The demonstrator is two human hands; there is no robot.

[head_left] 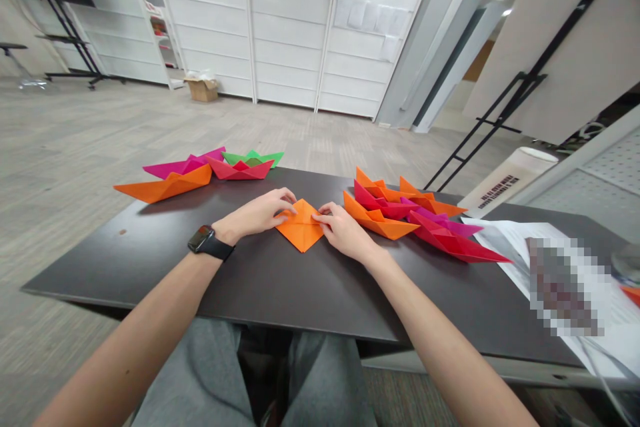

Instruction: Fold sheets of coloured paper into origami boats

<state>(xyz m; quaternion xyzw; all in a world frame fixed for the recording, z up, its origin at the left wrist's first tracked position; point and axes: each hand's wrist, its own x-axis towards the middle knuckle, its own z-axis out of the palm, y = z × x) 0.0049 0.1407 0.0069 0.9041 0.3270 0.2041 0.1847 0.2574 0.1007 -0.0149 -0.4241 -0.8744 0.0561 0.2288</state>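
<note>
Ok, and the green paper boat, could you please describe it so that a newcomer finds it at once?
On the dark table, look along the far edge, on the left side, for a small group of folded paper boats. The green boat is at its right end, partly hidden behind a pinkish-red boat. It is the only green one; its other neighbours are magenta and orange.

Folded paper sheet (303, 230), orange, in diamond form. You see it lying roughly flat on the dark tabletop (300, 293), directly in front of you. One corner points toward you, the opposite corner away from you, and the other two to your left and right. A crease runs crosswise through its middle. Folded layers show on its upper face; at the corner nearest you, the layers' tips lie close together.
</note>
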